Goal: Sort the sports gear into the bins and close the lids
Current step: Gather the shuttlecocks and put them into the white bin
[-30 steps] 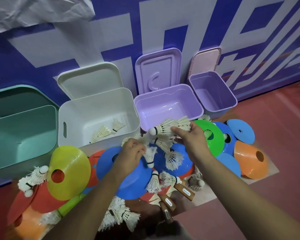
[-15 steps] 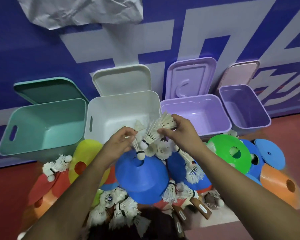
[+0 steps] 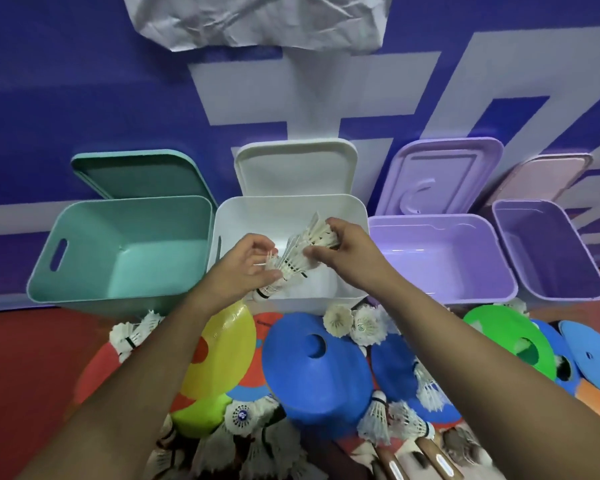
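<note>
Against the blue wall, four bins stand lids-up for loading. Both hands, left [image 3: 246, 268] and right [image 3: 343, 251], clench a bunch of shuttlecocks [image 3: 298, 258] over the white bin [image 3: 355, 211], seemingly to drop them; more litter the floor.

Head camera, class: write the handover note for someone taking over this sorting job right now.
Left hand and right hand both hold shuttlecocks over the open white bin.
Green bin, shallow purple bin and the far purple bin look empty; all four lids lean against the wall.
Left: drop these in, then sort the loose shuttlecocks, cones and wooden-handled paddles on the floor, and close the lids.
</note>
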